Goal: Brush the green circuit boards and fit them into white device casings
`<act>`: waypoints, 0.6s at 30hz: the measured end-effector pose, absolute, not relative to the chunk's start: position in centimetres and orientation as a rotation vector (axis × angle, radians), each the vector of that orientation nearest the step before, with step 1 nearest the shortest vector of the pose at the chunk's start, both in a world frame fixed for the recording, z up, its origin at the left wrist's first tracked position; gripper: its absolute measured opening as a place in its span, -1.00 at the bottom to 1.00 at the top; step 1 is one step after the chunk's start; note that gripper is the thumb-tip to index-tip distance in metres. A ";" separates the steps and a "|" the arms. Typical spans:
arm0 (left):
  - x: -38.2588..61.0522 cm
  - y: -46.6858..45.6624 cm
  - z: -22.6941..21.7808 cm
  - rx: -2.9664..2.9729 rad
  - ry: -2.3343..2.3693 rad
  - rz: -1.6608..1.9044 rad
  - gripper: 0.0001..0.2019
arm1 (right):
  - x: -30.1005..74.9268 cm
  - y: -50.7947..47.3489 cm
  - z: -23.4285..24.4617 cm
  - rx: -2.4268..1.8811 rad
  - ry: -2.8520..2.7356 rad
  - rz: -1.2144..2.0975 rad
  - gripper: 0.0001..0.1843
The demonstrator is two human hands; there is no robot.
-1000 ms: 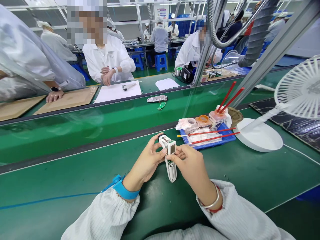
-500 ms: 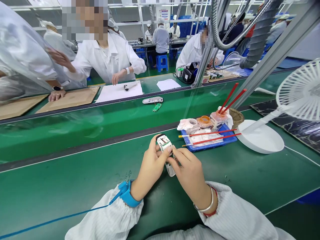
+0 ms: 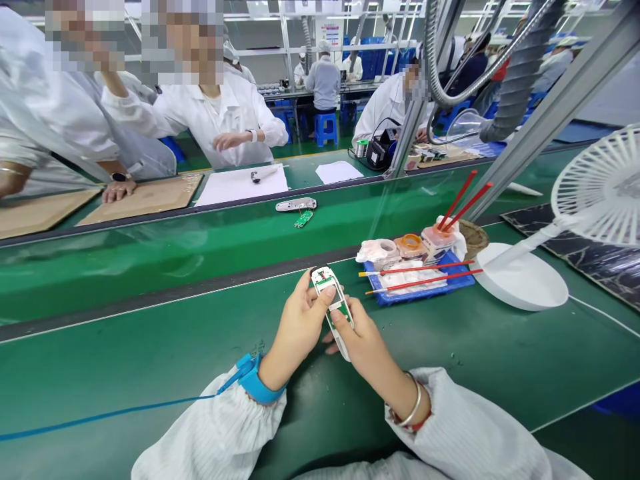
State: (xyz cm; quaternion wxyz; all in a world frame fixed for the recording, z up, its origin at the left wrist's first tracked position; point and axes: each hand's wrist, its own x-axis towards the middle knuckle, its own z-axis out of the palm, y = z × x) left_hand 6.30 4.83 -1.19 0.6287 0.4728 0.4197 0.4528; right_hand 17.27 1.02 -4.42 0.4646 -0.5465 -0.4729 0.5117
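Between my hands is a long white plastic device housing, its inner side up, with a green circuit board lying in it. My left hand grips the upper end, which has a dark tip, with the thumb across the inside. Lower down, my right hand holds the right edge, its thumb on the circuit board and some fingertips underneath. The housing is tilted over the green bench. A blue wrist strap with a cord is on my left wrist.
A blue tray to the right carries small pots and two red brushes. Beyond it stands a white fan. On the green belt lies another housing with a circuit board wired to it. Co-workers in white sit across.
My right hand has shifted from pinching at the housing's side to pressing its thumb on the circuit board, which now shows more. The housing on the belt has moved slightly left.
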 end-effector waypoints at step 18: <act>7.2 7.7 -0.7 0.993 0.873 1.066 -0.64 | 17.8 2.7 -3.8 -1.231 -0.922 1.504 -0.62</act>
